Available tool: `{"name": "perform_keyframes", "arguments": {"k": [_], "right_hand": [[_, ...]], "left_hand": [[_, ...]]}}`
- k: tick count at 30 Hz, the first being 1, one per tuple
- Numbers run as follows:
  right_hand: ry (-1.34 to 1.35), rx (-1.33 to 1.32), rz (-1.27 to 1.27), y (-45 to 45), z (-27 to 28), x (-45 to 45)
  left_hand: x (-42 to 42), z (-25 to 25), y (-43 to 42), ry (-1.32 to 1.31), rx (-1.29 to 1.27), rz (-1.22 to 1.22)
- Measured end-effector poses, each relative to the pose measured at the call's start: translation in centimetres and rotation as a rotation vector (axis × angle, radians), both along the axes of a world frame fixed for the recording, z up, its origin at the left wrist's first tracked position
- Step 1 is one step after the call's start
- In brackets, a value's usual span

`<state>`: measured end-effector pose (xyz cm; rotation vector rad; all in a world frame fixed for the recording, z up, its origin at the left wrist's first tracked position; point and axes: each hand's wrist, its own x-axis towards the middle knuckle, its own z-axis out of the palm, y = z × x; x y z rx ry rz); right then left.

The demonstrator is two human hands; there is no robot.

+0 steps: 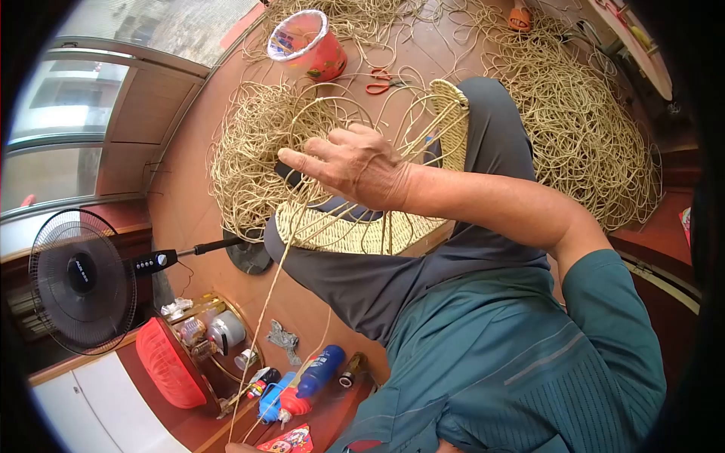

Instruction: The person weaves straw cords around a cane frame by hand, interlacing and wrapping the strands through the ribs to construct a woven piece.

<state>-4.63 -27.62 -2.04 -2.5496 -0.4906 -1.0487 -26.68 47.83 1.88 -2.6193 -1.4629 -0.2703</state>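
A pale woven straw-cord piece [332, 232] lies across my lap between my knees, with loose strands crossing its opening. One end of it [451, 102] curves up beside my right knee. My right hand [359, 166] is above it, fingers curled over several strands and the index finger stretched to the left; its thumb is hidden. From under this hand a straw cord [266, 317] runs taut to the bottom left. Only a sliver of my left hand [242, 448] shows at the frame's bottom edge, where the cord ends meet it; its fingers are mostly cut off.
Heaps of loose cord lie on the left [253, 151] and right [581, 121] of the floor. Red-handled scissors [380, 81] and a red bucket [326, 64] are ahead. A standing fan [83, 272], red basket [170, 366] and blue bottle [321, 371] are at the left.
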Motion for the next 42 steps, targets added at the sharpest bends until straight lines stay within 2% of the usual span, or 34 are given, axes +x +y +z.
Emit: {"name": "perform_keyframes", "arguments": {"k": [10, 17, 21, 25, 30, 33, 35, 37, 39, 41, 42], "right_hand": [[-0.014, -0.005, -0.010, 0.0, -0.1, -0.1], [-0.018, -0.070, -0.018, 0.4, -0.5, 0.8], [0.250, -0.198, 0.016, 1.5, 0.9, 0.7], [0.324, -0.167, 0.016, 2.2, 0.9, 0.9], [0.263, -0.100, -0.066, 3.6, 1.0, 1.2], [0.348, -0.073, -0.089, 4.0, 1.7, 1.2], [0.381, 0.027, -0.038, 3.7, 1.7, 1.1], [0.400, 0.128, 0.018, 3.2, 2.4, 0.4], [0.372, 0.248, 0.084, 2.4, 2.3, -0.2], [0.293, 0.360, 0.157, 2.0, 1.4, -0.6], [0.235, 0.555, 0.199, 2.1, 1.0, -0.7]], "left_hand": [[3.9, -5.8, -5.3, 0.007, -0.167, -0.292], [8.5, -10.2, -8.9, 0.011, -0.225, -0.383], [10.7, -11.5, -10.0, -0.010, -0.258, -0.383], [12.1, -11.7, -10.1, -0.037, -0.274, -0.392], [14.1, -12.0, -10.4, -0.083, -0.283, -0.453], [15.9, -11.1, -10.0, -0.194, -0.260, -0.540], [17.6, -9.8, -11.0, -0.358, -0.235, -0.658], [19.6, -6.6, -15.9, -0.530, -0.153, -0.794], [22.2, -3.1, -16.0, -0.489, -0.100, -0.811], [22.7, 0.7, -19.9, -0.413, 0.169, -0.906], [23.5, 2.3, -22.6, -0.375, 0.306, -0.952]]}}
